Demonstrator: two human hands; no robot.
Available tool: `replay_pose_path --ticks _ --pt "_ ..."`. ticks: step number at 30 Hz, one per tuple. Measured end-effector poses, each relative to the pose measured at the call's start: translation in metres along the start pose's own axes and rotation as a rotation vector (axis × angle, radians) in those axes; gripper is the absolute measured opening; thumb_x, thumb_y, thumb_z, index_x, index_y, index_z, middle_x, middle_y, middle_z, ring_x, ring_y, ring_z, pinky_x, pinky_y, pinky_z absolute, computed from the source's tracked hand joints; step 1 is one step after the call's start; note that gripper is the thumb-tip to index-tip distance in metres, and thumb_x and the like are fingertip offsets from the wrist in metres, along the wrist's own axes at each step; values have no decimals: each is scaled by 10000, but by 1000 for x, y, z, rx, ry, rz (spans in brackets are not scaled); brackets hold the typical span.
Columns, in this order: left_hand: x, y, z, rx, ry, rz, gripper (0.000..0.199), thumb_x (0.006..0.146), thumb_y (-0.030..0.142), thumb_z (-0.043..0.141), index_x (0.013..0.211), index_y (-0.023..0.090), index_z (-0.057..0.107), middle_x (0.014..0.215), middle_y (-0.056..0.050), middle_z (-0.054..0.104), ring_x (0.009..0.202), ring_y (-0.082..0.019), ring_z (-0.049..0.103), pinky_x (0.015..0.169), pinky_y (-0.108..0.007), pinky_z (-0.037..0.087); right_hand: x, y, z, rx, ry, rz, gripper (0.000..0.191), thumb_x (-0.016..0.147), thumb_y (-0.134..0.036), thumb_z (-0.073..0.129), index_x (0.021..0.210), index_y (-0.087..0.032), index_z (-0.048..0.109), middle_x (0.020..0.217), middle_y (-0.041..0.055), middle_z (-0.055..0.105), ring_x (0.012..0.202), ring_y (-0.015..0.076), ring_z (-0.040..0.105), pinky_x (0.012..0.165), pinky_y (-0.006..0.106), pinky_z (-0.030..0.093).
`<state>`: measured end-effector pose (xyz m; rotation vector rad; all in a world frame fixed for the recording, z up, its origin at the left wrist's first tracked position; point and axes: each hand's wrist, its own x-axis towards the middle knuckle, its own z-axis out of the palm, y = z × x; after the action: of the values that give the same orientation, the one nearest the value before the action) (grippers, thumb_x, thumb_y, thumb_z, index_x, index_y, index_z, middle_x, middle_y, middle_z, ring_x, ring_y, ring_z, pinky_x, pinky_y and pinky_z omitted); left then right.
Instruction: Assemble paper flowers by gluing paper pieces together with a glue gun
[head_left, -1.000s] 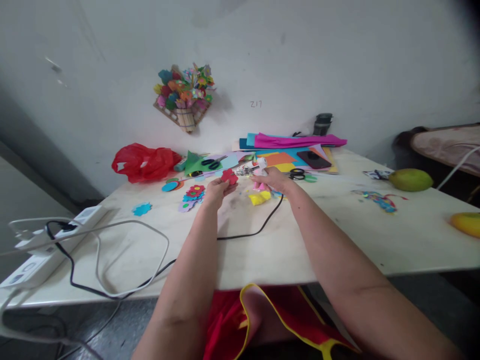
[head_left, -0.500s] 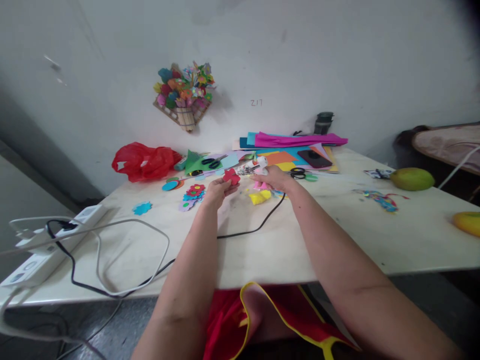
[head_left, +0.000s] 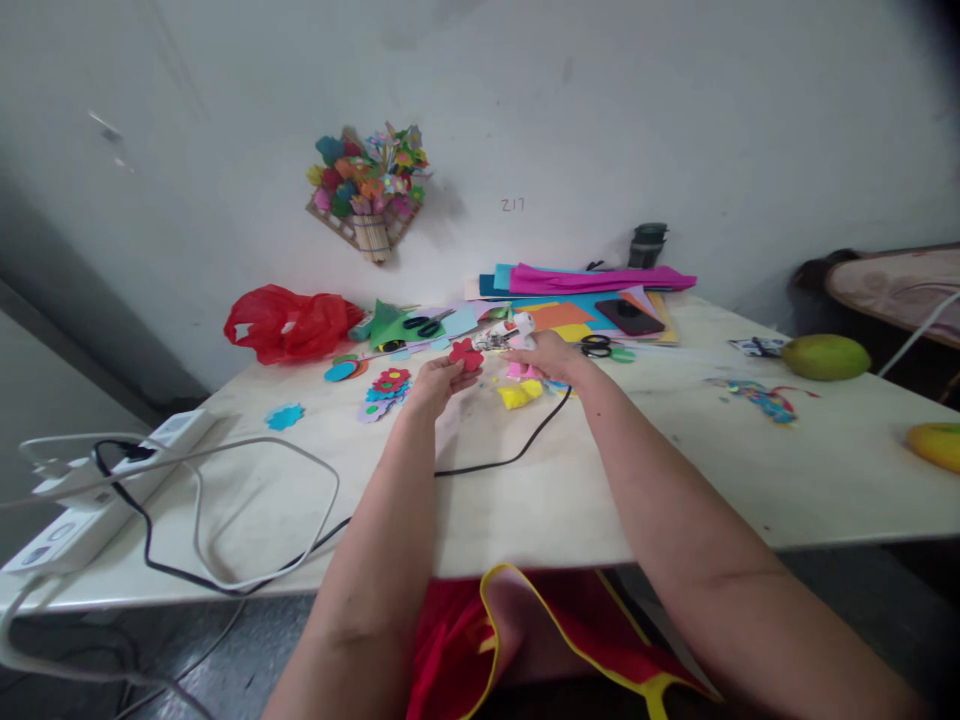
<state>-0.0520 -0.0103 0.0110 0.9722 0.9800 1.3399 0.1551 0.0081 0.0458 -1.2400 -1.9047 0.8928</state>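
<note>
Between the fingers of my left hand (head_left: 440,382) is a red flower cutout (head_left: 466,354), held just above the table. My right hand (head_left: 546,355) is closed round a white glue gun (head_left: 508,333), whose nozzle end points left beside the red flower. A black cord (head_left: 517,455) runs from below my right hand across the table. Yellow crumpled material (head_left: 520,394) lies under the gun, with pink pieces (head_left: 523,371) by my right fingers. Left of my left hand are stacked flower cutouts (head_left: 386,390).
A white power strip (head_left: 112,500) with looping cables lies at the left. A red plastic bag (head_left: 292,323), black scissors (head_left: 425,325), coloured sheets (head_left: 570,318) and a phone (head_left: 630,317) are at the back. A green mango (head_left: 825,357) lies at the right.
The red flower in my left hand has shifted very slightly to the right, towards the glue gun. My right hand has hardly moved.
</note>
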Motion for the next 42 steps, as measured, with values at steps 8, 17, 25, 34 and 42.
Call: replay_pose_path --ticks 8,17,25,34,42 --pt "0 0 -1 -13 -4 9 139 833 72 535 784 64 665 808 -130 717 763 -190 702 884 -385 517 1 1 -1 -5 -22 31 305 726 -402 719 629 -154 570 505 -13 560 362 52 391 367 192 333" --pt "0 2 0 -21 8 11 127 835 70 534 793 61 653 787 -131 715 767 -187 702 846 -355 532 -4 -7 -4 -34 -2 73 290 722 -384 726 647 -151 571 475 -22 540 344 52 386 354 189 324" --pt "0 1 0 -5 -8 -6 141 836 71 527 787 60 659 799 -132 716 760 -188 703 840 -353 531 0 -3 -1 -46 3 57 301 711 -396 729 629 -153 571 489 -18 539 369 57 404 372 189 329" --pt "0 2 -1 -21 -10 15 117 829 74 523 826 75 640 809 -132 722 779 -188 704 884 -373 517 -6 -10 -5 -77 -6 73 309 723 -402 716 612 -160 561 439 -30 480 385 72 416 390 195 346" --pt "1 2 0 -22 -4 20 118 823 65 514 785 81 624 788 -133 718 772 -187 703 892 -384 512 -6 -12 -4 -84 -20 81 283 728 -378 716 636 -158 564 478 -26 519 402 72 434 402 192 345"
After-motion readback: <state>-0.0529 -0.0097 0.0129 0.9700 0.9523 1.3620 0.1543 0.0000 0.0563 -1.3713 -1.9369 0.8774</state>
